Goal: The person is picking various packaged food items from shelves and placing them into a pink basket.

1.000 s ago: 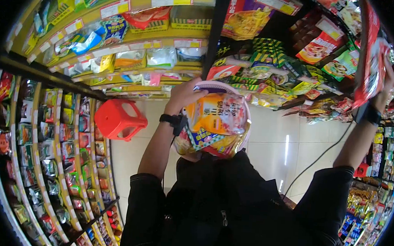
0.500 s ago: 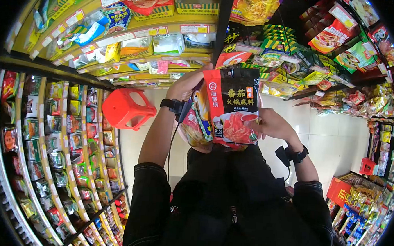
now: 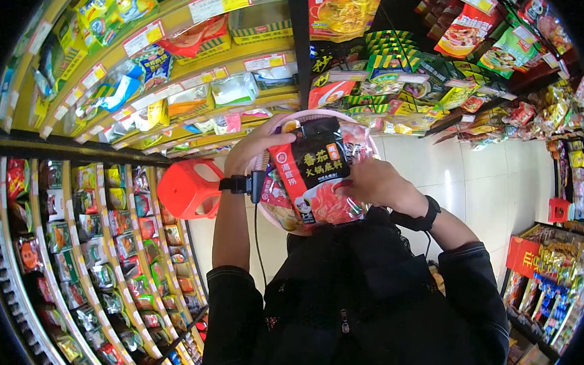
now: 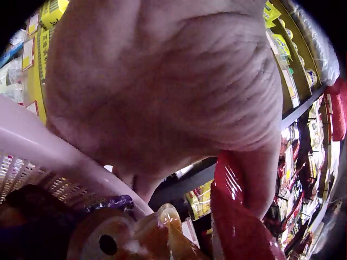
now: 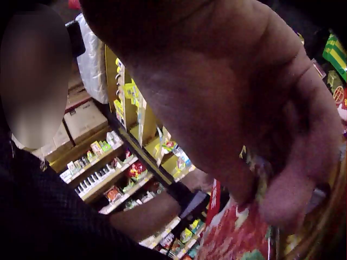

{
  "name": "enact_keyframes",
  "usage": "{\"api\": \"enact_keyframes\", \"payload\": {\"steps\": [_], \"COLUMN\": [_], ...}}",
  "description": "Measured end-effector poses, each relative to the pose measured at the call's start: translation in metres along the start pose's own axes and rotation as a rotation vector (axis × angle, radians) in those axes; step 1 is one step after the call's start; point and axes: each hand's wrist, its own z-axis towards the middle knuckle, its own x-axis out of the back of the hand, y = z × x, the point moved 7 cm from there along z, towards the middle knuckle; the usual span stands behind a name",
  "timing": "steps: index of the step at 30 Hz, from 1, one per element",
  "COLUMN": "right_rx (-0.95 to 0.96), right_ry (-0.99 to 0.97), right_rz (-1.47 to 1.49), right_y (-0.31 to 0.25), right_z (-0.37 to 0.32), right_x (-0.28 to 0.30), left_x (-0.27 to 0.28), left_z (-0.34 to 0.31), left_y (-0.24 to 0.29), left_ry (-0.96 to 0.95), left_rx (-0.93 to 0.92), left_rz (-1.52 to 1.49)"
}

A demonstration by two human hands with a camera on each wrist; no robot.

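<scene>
A red and black food packet (image 3: 316, 177) lies tilted on other packets in a round pink basket (image 3: 373, 144) before the person's body. My left hand (image 3: 259, 144) grips the basket's rim on its left side, its thumb over the packet's upper left corner. In the left wrist view the left hand (image 4: 168, 81) is above the pink rim (image 4: 49, 141), with the red packet edge (image 4: 238, 222) by its thumb. My right hand (image 3: 385, 187) pinches the packet's right side; in the right wrist view its fingers (image 5: 287, 200) curl at the red packet (image 5: 236, 233).
Shelves of packaged food (image 3: 197, 90) stand ahead, with more packets (image 3: 412, 83) hanging at front right. A red stool (image 3: 188, 189) is on the floor left of the basket. Another rack (image 3: 100, 251) runs along the left, and a red box (image 3: 523, 257) stands at right.
The right hand brought the red and black packet from the right shelf over to the basket, then lowered it onto the contents. The packet now leans more to the left.
</scene>
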Motion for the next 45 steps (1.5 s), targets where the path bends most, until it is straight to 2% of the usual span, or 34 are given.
{"api": "enact_keyframes", "payload": {"steps": [1, 2, 4, 5, 7, 8, 10, 11, 15, 19, 20, 21, 22, 24, 25, 26, 28, 30, 32, 33, 34, 36, 38, 40, 41, 42, 43, 44, 45], "right_rx": [-0.110, -0.115, -0.104, -0.104, 0.044, 0.042, 0.306, 0.239, 0.164, 0.216, 0.163, 0.109, 0.110, 0.054, 0.032, 0.026, 0.027, -0.052, -0.100, -0.122, -0.144, -0.197, -0.240, -0.370, -0.377, -0.363, -0.338, -0.315, -0.369], "right_ry": [-0.119, -0.117, 0.029, 0.029, 0.431, 0.433, 0.381, 0.245, 0.193, 0.343, 0.218, 0.091, 0.096, -0.024, -0.084, -0.085, 0.197, 0.192, 0.411, 0.481, 0.562, 0.639, 0.874, 1.012, 1.088, 1.121, 1.135, 1.174, 1.142], "right_rz": [0.091, 0.093, 0.259, 0.261, 0.205, 0.207, 0.240, 0.278, 0.071, -0.061, 0.076, 0.211, 0.208, 0.349, 0.567, 0.563, 0.890, 0.969, 1.366, 1.408, 1.445, 1.519, 1.506, 1.544, 1.516, 1.671, 1.836, 1.842, 1.893], "right_y": [0.003, 0.009, 0.028, 0.034, 0.038, 0.046, 0.037, 0.036, 0.036, 0.034, 0.040, 0.044, 0.047, 0.061, 0.061, 0.064, 0.086, 0.103, 0.107, 0.113, 0.121, 0.130, 0.123, 0.120, 0.124, 0.129, 0.132, 0.140, 0.151], "right_z": [0.001, 0.000, 0.006, 0.012, 0.016, 0.027, 0.053, 0.062, 0.073, 0.076, 0.084, 0.089, 0.088, 0.078, 0.063, 0.052, 0.028, 0.002, -0.045, -0.065, -0.083, -0.120, -0.158, -0.185, -0.206, -0.227, -0.237, -0.261, -0.287], "right_x": [0.004, 0.019, 0.054, 0.059, 0.094, 0.090, 0.067, 0.056, 0.032, 0.039, 0.039, 0.037, 0.042, 0.045, 0.056, 0.052, 0.060, 0.052, 0.055, 0.048, 0.036, 0.008, -0.011, -0.049, -0.056, -0.067, -0.082, -0.095, -0.118], "left_x": [0.003, 0.009, 0.023, 0.017, 0.022, 0.022, 0.018, 0.016, 0.022, 0.033, 0.035, 0.035, 0.035, 0.031, 0.034, 0.032, 0.021, 0.016, 0.024, 0.025, 0.014, -0.046, -0.048, -0.062, -0.072, -0.088, -0.120, -0.146, -0.170], "left_z": [-0.001, 0.000, 0.002, -0.002, 0.001, 0.003, 0.005, 0.005, 0.004, 0.004, 0.002, -0.001, -0.003, -0.008, -0.013, -0.018, -0.024, -0.028, -0.011, -0.004, -0.002, -0.002, 0.038, 0.063, 0.077, 0.093, 0.101, 0.108, 0.117], "left_y": [0.000, -0.004, -0.013, -0.004, -0.008, -0.006, -0.005, -0.005, -0.004, -0.008, -0.005, -0.007, -0.006, -0.003, -0.004, -0.003, 0.004, 0.000, -0.028, -0.039, -0.033, 0.000, -0.040, -0.054, -0.068, -0.072, -0.057, -0.053, -0.051], "left_ry": [0.003, -0.003, 0.035, 0.040, 0.024, 0.012, -0.004, -0.016, 0.033, 0.045, 0.074, 0.062, 0.063, 0.025, 0.059, 0.055, 0.028, 0.039, 0.007, 0.028, 0.046, -0.002, -0.163, -0.254, -0.261, -0.251, -0.376, -0.413, -0.452], "left_rx": [0.012, 0.012, -0.045, -0.013, -0.041, -0.075, -0.057, -0.042, -0.033, -0.065, -0.096, -0.086, -0.090, -0.156, -0.121, -0.126, -0.207, -0.169, -0.110, -0.121, -0.011, 0.162, -0.032, 0.005, -0.002, 0.001, -0.029, -0.007, 0.021], "left_rz": [0.012, 0.014, 0.171, 0.139, 0.165, 0.188, 0.152, 0.112, 0.273, 0.480, 0.564, 0.490, 0.494, 0.421, 0.473, 0.468, 0.381, 0.383, 0.383, 0.474, 0.596, 0.290, 0.306, 0.396, 0.458, 0.526, 0.521, 0.482, 0.490]}}
